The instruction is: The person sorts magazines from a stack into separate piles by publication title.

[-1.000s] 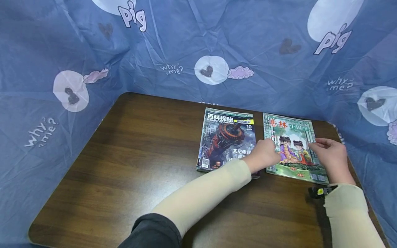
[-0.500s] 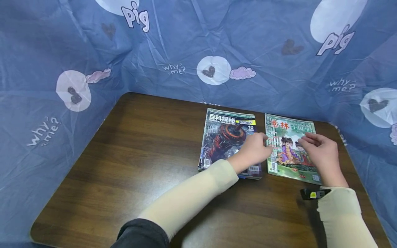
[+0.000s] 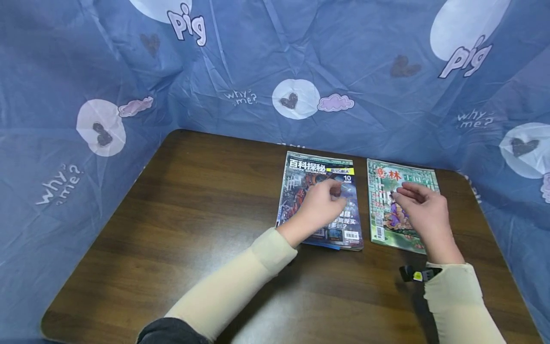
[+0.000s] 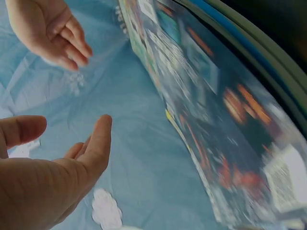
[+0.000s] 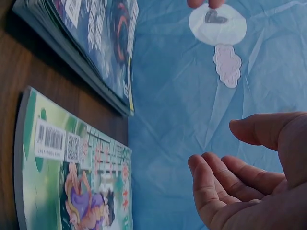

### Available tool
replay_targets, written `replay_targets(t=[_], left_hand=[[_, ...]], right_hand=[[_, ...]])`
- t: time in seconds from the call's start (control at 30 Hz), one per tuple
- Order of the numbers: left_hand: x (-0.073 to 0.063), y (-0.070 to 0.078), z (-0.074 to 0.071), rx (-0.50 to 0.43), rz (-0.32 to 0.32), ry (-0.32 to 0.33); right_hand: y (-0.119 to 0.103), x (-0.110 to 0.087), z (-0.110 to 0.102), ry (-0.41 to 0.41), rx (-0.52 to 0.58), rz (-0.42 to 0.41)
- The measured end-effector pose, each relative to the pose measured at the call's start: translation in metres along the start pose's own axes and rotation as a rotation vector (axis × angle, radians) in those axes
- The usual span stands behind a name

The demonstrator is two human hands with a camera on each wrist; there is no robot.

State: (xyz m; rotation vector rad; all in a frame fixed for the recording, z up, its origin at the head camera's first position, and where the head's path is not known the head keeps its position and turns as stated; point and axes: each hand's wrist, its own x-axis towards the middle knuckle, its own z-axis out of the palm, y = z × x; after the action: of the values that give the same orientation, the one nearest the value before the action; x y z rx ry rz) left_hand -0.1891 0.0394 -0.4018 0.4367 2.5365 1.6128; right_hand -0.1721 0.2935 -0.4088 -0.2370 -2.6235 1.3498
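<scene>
In the head view, a pile of magazines (image 3: 350,212) is seen lying flat on a brown wood-grain table (image 3: 172,215), and a green magazine (image 3: 384,208) is laid just to its right, with a narrow strip of wood between them. The left hand (image 3: 318,205) is held over the pile and the right hand (image 3: 423,212) over the green magazine; nothing is gripped by either. Behind, a creased blue cloth (image 3: 240,52) is hung. In the left wrist view, thumb and fingers are spread well apart with nothing between them, and layered paper edges are shown along the pile, its slick cover partly blurred. Should its upper copies be pushed sideways, they could be slid out of line, since glossy paper gives little friction. In the right wrist view, the fingers are gently bent, with a bare gap to the thumb. The green magazine there is thin, rectangular and shiny; if it were caught by one corner only, its soft cover could be creased.
</scene>
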Motion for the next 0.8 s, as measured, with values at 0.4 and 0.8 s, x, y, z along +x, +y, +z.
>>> replay_targets(t=[0.4,0.8], left_hand=[[-0.008,-0.017,-0.037,0.009,-0.03,0.155],[-0.022,-0.047,-0.068,-0.03,-0.062,0.238]], right_hand=[[-0.011,-0.006,0.015,-0.051,0.053,0.042],[-0.013,-0.015,0.028,-0.063,0.077,0.045]])
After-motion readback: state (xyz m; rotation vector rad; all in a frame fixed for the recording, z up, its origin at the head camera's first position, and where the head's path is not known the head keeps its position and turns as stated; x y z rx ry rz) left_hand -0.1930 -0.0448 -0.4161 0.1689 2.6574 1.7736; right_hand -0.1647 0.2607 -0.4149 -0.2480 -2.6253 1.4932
